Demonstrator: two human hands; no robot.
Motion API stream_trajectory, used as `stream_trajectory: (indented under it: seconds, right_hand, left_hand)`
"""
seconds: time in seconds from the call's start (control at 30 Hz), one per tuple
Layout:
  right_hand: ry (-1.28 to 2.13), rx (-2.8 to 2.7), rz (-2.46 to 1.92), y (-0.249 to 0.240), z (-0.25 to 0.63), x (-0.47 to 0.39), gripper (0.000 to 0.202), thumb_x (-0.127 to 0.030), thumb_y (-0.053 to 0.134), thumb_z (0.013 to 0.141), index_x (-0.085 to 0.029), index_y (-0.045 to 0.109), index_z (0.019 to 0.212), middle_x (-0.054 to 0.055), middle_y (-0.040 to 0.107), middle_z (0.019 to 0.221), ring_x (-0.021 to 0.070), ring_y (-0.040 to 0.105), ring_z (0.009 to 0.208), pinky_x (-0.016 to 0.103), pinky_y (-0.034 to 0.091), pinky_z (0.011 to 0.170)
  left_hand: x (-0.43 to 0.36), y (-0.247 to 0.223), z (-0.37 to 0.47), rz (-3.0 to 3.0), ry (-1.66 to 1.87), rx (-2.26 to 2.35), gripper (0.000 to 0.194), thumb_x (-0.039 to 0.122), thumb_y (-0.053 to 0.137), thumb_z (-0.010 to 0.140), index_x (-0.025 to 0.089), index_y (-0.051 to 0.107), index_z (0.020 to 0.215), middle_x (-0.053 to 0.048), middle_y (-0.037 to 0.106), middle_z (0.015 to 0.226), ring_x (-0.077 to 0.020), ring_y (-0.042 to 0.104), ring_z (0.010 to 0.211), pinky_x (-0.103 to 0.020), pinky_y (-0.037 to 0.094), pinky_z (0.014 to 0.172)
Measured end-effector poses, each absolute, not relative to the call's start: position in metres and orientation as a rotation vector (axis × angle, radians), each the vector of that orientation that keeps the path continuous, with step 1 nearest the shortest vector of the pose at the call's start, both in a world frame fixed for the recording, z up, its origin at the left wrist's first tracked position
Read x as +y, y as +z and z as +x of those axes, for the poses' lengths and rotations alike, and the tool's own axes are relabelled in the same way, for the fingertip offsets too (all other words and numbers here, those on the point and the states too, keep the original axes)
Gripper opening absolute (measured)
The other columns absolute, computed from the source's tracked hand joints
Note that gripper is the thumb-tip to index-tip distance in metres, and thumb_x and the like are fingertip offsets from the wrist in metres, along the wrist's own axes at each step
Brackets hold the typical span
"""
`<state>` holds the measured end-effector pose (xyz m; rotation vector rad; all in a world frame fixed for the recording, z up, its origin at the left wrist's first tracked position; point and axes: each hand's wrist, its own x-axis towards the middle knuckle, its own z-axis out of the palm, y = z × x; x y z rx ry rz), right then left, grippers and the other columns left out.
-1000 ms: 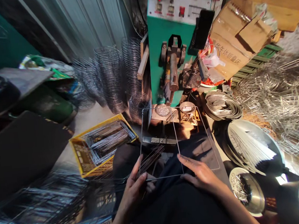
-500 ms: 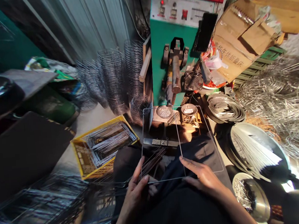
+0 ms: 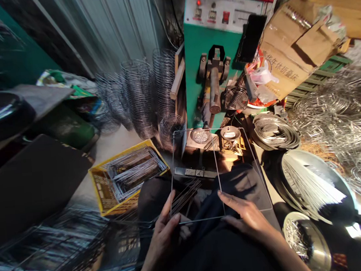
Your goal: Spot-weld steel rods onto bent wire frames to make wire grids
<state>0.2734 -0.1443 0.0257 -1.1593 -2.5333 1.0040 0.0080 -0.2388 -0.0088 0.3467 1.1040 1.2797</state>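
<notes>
A rectangular wire frame with a middle crossbar is held above my lap, between me and the green machine. At its near left corner, my left hand is closed on the wire, thumb and forefinger pinching it. The fingers of my right hand pinch the frame where the crossbar meets the near side. The frame's far edge overlaps, in view, a small dish of metal bits and a second round dish on the machine's base. Loose wires lie between my legs.
A yellow crate of bent wire frames stands at left, with stacked wire rings behind it. The green machine stands ahead. To the right are a basin of straight wires, a metal bowl and heaped wire pieces.
The view has turned slightly, so the surroundings sit a little farther right. Both hands keep the same hold on the wire frame.
</notes>
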Motion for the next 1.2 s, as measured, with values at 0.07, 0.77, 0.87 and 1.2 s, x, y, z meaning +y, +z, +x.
stream_trajectory:
  seconds: [0.07, 0.77, 0.87, 1.2]
  right_hand:
    - [0.999, -2.537, -1.152, 0.025, 0.273, -0.144, 0.069, -0.022, 0.066, 0.088, -0.027, 0.040, 0.152, 0.003, 0.045, 0.151, 0.0231, 0.049, 0.136, 0.038, 0.042, 0.115]
    - [0.737, -2.424, -1.109, 0.017, 0.252, -0.064, 0.069, -0.036, 0.067, 0.090, -0.029, 0.039, 0.153, 0.007, 0.056, 0.144, 0.0269, 0.057, 0.128, 0.044, 0.048, 0.107]
    - [0.568, -2.431, -1.147, 0.024, 0.242, -0.014, 0.076, -0.042, 0.072, 0.086, -0.024, 0.039, 0.153, 0.011, 0.065, 0.131, 0.0300, 0.063, 0.119, 0.044, 0.052, 0.100]
    - [0.268, -2.468, -1.121, 0.041, 0.227, 0.102, 0.063, -0.042, 0.068, 0.089, -0.014, 0.051, 0.143, 0.016, 0.069, 0.122, 0.0320, 0.066, 0.112, 0.043, 0.052, 0.093]
  left_hand:
    - [-0.237, -0.008, 0.009, 0.343, 1.295, 1.111, 0.097, 0.034, 0.072, 0.083, 0.026, 0.012, 0.159, -0.002, 0.068, 0.066, -0.0144, 0.059, 0.049, -0.021, 0.043, 0.047]
    - [-0.145, -0.002, -0.015, 0.495, 1.372, 0.956, 0.096, 0.017, 0.069, 0.081, 0.022, 0.014, 0.159, -0.003, 0.073, 0.074, -0.0163, 0.067, 0.057, -0.024, 0.052, 0.056]
    - [-0.095, 0.000, -0.025, 0.508, 1.416, 0.887, 0.095, 0.012, 0.068, 0.079, 0.025, 0.017, 0.159, 0.000, 0.072, 0.072, -0.0159, 0.068, 0.058, -0.024, 0.053, 0.057]
    - [0.009, 0.010, -0.056, 0.570, 1.458, 0.888, 0.095, 0.007, 0.061, 0.079, 0.026, 0.013, 0.159, -0.003, 0.070, 0.067, -0.0168, 0.068, 0.055, -0.019, 0.048, 0.047]
